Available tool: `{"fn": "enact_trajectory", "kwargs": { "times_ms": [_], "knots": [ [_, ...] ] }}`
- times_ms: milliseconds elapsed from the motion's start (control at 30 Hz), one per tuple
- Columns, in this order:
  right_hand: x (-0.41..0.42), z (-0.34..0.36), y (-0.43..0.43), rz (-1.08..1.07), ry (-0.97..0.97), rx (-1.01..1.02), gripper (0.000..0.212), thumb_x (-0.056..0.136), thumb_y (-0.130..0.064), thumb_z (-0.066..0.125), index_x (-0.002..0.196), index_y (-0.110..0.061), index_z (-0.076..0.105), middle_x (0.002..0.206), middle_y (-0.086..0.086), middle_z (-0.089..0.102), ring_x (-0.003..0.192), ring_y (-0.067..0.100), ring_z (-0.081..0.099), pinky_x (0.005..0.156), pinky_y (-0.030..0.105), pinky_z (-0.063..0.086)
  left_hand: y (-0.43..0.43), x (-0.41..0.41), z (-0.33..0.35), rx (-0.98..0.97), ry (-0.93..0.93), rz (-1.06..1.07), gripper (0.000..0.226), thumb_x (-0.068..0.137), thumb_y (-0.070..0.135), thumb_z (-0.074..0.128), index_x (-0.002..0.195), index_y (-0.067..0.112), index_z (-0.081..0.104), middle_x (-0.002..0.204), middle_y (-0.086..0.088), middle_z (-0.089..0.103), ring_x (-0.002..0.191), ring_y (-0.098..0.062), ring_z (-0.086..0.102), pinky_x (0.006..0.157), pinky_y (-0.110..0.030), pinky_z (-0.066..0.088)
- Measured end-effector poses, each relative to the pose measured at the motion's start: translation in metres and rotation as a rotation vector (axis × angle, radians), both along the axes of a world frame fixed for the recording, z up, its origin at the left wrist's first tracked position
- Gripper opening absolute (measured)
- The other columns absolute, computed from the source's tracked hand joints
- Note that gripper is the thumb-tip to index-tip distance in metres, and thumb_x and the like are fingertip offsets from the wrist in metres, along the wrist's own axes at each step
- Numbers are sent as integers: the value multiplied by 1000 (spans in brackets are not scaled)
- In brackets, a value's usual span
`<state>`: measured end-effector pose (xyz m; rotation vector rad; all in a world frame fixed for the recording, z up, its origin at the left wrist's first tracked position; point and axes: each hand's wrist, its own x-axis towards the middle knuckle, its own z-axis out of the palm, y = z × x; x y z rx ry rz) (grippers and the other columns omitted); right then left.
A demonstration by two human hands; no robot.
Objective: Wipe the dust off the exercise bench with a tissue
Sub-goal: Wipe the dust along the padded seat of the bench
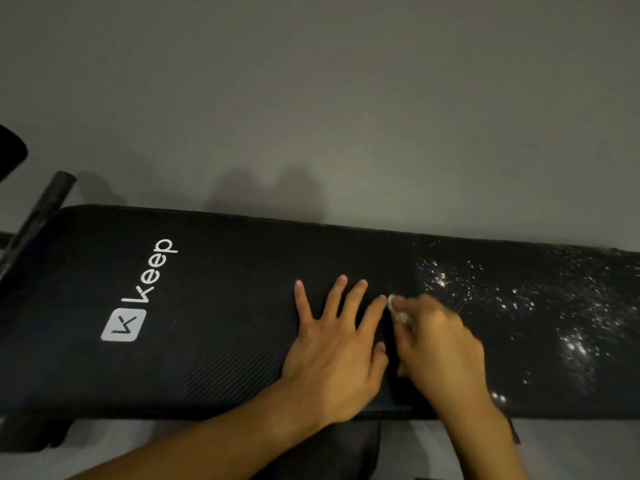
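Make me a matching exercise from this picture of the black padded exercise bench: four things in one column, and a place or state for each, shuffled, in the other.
Column one:
1. left hand
2. right hand
3. white Keep logo
4. white dust specks

Column two:
A. scattered over the right part of the black padded exercise bench
B. lies flat on the bench, spread wide
C. printed on the left part of the bench
D. grips a crumpled white tissue

Pairs: 1-B, 2-D, 3-C, 4-A.

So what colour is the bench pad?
The bench is black with fine diagonal ribbing and a white logo, seen in the head view.
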<state>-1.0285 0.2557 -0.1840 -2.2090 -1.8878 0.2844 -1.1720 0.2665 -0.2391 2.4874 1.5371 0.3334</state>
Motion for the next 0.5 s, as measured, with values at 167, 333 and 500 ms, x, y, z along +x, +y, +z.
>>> {"fn": "enact_trajectory", "kwargs": {
  "times_ms": [167, 333, 500],
  "knots": [
    [-9, -9, -25, -89, 7, -23, 25, 98, -41, 50, 121, -42, 60, 106, -12, 55, 97, 21, 65, 73, 35, 48, 0, 0, 3, -18, 47, 3, 60, 97, 50, 25, 153, 31, 31, 165, -8, 25, 156, -33, 12, 113, -79, 1],
    [-12, -16, -21, -71, -59, 52, 30, 99, -35, 48, 127, -39, 56, 113, -8, 54, 93, 25, 66, 68, 36, 46, -2, 0, 6, -30, 57, -4, 57, 96, 51, 24, 150, 36, 33, 164, -7, 28, 155, -32, 14, 114, -79, 3],
    [-9, -25, -96, -57, 152, 85, 25, 95, -48, 50, 120, -49, 55, 97, -16, 50, 79, 8, 61, 62, 34, 53, -2, 1, 8, -30, 49, -8, 53, 104, 48, 30, 156, 40, 24, 169, -6, 12, 157, -30, -1, 116, -75, -6]
  ]
}}
